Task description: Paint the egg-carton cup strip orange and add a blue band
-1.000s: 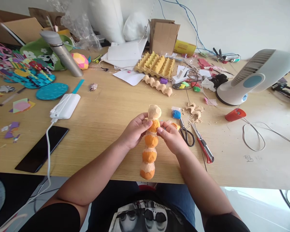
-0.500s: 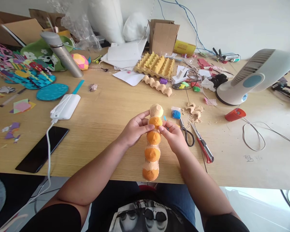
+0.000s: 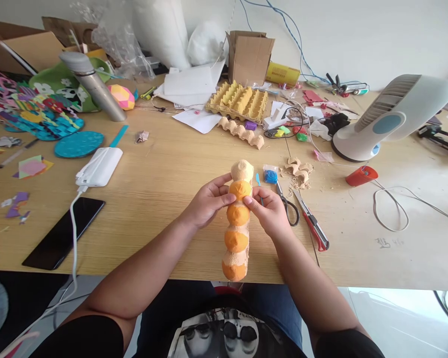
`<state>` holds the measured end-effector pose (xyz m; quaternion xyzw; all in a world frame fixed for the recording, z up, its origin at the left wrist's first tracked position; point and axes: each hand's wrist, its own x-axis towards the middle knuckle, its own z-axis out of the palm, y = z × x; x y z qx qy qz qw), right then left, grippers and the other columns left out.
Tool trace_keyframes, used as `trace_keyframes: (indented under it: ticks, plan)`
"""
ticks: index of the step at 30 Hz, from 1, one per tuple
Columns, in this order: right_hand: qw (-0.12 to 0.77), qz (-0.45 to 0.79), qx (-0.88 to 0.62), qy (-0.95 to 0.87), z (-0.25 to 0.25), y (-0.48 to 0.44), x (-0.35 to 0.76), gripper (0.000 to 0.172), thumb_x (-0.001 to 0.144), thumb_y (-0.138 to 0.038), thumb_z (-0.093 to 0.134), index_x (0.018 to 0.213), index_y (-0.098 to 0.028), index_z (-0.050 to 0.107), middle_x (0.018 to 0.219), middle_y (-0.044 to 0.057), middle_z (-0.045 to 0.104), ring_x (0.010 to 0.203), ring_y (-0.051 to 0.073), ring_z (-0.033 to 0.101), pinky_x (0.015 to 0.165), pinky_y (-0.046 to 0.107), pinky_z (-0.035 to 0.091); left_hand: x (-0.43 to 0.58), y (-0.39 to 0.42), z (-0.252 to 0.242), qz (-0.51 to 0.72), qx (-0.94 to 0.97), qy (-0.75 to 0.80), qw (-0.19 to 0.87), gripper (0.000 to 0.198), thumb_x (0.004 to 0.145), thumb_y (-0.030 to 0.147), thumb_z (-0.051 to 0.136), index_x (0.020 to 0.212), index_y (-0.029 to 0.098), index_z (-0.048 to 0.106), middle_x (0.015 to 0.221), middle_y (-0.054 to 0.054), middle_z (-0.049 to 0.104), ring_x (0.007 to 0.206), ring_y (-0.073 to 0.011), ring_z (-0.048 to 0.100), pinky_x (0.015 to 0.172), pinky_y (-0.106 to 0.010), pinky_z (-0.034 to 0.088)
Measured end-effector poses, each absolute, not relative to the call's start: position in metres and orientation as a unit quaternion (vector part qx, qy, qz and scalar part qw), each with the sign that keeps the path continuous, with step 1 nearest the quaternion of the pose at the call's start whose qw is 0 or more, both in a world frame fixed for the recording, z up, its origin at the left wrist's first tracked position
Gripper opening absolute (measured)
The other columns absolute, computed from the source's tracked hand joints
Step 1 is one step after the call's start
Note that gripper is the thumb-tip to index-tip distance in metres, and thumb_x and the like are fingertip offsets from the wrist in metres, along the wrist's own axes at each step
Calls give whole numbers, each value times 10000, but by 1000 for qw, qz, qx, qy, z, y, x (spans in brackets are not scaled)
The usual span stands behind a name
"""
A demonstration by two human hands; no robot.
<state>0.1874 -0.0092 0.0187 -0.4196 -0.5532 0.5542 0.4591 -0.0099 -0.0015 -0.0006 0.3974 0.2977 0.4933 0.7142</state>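
Observation:
An egg-carton strip point(image 3: 236, 241) points away from me above the table's near edge. Several of its bumps have an orange covering, while the far one is bare and pale. My left hand point(image 3: 211, 200) grips its left side near the far end, thumb on the second bump. Opposite it, my right hand point(image 3: 268, 208) pinches the right edge, thumb and fingers against the orange bump. Close to the right hand lie a blue clay packet point(image 3: 271, 176), black-handled scissors point(image 3: 288, 206) and a red utility knife point(image 3: 313, 226). The strip's underside is hidden.
Carton scraps point(image 3: 299, 169) lie past the scissors. A yellow egg tray point(image 3: 237, 102) and another carton strip point(image 3: 241, 133) sit farther back. At right stand a white fan point(image 3: 392, 117) and an orange cup point(image 3: 362, 175). A power bank point(image 3: 99, 166) and phone point(image 3: 64, 232) lie left.
The strip has turned slightly in my hands, showing more of its right edge. Both hands keep nearly the same place and grip. The camera view has shifted a little.

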Motion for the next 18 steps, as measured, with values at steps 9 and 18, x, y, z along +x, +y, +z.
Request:
trace_keyframes:
  ticks: [9, 18]
  plan:
    - [468, 586, -396, -529, 27, -10, 186, 527, 734, -706, 903, 744, -233, 669, 700, -13, 588, 680, 153, 499, 643, 304, 432, -11, -2, -2, 492, 397, 289, 719, 761, 778, 356, 961, 1476, 245, 682, 1020, -55, 831, 890, -205, 784, 841, -313, 593]
    - [467, 618, -377, -507, 18, -9, 189, 520, 755, -707, 889, 781, -232, 681, 743, -17, 587, 722, 157, 505, 709, 313, 428, -11, -2, -1, 499, 403, 286, 712, 750, 785, 354, 956, 1475, 236, 685, 986, -53, 825, 867, -189, 774, 831, -296, 585]
